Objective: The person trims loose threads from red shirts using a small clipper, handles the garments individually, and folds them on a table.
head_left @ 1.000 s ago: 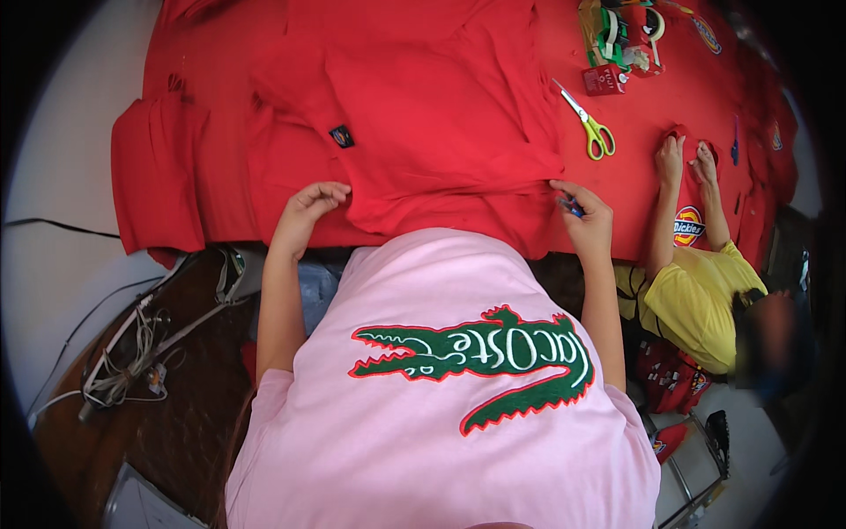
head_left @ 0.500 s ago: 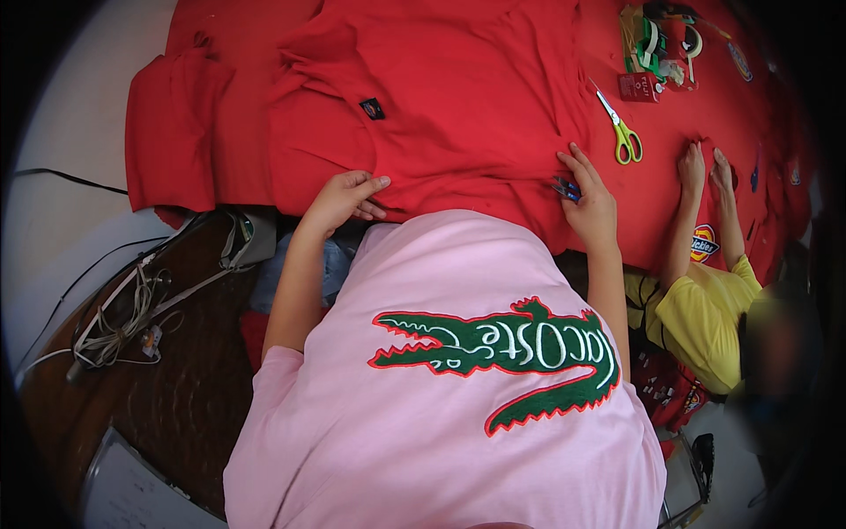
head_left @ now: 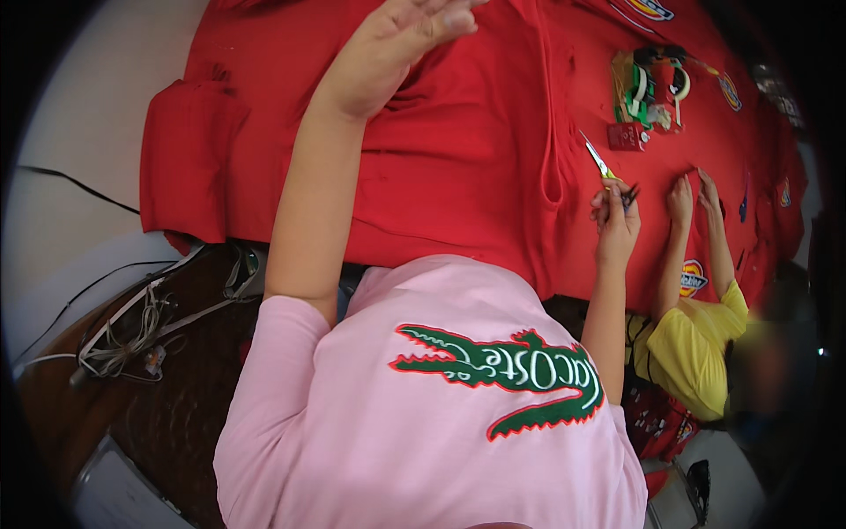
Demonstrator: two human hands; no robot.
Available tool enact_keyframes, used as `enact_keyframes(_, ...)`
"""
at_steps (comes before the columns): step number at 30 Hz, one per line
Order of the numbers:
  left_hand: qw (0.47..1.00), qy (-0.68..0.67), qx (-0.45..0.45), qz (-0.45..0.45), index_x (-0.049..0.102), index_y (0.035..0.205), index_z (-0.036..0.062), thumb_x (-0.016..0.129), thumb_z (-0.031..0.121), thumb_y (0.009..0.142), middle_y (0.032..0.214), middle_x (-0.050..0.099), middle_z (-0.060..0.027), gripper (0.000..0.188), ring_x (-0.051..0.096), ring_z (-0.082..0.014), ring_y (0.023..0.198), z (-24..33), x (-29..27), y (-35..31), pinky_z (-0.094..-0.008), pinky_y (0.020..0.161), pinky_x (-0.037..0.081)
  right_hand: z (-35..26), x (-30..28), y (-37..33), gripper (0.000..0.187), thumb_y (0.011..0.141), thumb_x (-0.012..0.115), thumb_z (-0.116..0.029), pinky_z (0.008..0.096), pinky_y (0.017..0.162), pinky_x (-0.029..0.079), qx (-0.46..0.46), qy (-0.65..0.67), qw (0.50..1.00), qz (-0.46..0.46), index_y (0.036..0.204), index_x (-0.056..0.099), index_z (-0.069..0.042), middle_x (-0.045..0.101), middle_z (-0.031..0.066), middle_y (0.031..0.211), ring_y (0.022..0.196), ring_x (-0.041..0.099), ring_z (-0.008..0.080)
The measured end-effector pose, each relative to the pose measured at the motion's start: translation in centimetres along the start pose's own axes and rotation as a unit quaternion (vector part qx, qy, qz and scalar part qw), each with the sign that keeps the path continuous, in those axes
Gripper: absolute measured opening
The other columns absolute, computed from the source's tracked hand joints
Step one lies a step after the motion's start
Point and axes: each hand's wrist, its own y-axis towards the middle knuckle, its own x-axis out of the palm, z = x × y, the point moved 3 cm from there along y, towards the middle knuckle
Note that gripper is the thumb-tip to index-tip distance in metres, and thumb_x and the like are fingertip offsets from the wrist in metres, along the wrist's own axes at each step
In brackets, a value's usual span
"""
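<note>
A red knit garment (head_left: 458,176) lies spread over the table in front of me. My left hand (head_left: 379,66) is raised over its far part, fingers stretched out and holding nothing; the fingertips reach the top edge of the view. Further right, my right hand (head_left: 619,220) has its fingers curled round a small dark pair of thread snips (head_left: 629,196). It hovers over the handles of a pair of scissors with yellow-green grips (head_left: 596,157) and mostly hides them. Whether it touches the scissors I cannot tell.
At the far right stand a tape dispenser with rolls (head_left: 648,88) and a small red box (head_left: 627,136). A co-worker in a yellow sleeve (head_left: 692,344) handles red cloth at the right. Folded red cloth (head_left: 183,163) lies at the left, with tangled cables (head_left: 137,326) below.
My left hand has left the garment's near edge and swung up and away over it. My right hand, still with the snips, has moved right to the scissors. The garment's folds have shifted.
</note>
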Motion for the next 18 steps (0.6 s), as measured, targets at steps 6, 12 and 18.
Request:
enact_keyframes(6,0.930,0.325,0.172,0.019,0.063,0.129,0.0022,0.061,0.016,0.102,0.127,0.068,-0.0084,0.031,0.062,-0.0203,0.121,0.4,-13.5,3.2,-0.0333,0.106,0.046,2.8,-0.8,0.1,0.020,0.104,0.056,-0.010,0.0192,0.052,0.036,0.007,-0.086,0.995,0.045,0.118,0.069,-0.003,0.070,0.0019,0.097,0.057,0.043,0.0022)
enact_keyframes(12,0.838,0.514,0.063,0.171,0.071,0.119,0.0035,0.072,0.015,0.093,0.121,0.070,-0.0089,0.028,0.062,-0.0199,0.117,-4.1,-28.2,-4.2,-0.0334,0.101,0.048,2.0,4.0,-0.2,0.033,0.094,0.073,-0.016,0.0215,0.059,0.042,-0.027,-0.184,0.980,-0.073,0.126,0.068,-0.006,0.071,-0.0008,0.094,0.066,0.052,0.0056)
enact_keyframes(18,0.629,0.750,0.130,0.160,0.072,0.116,0.0054,0.077,0.020,0.087,0.121,0.065,-0.0135,0.033,0.056,-0.0328,0.122,-5.7,-28.3,-8.6,-0.0453,0.106,0.042,0.1,8.8,0.7,0.040,0.086,0.076,-0.041,0.0455,0.071,0.054,-0.091,-0.548,0.813,-0.172,0.109,0.071,-0.009,0.072,0.0138,0.088,0.083,0.071,0.0323)
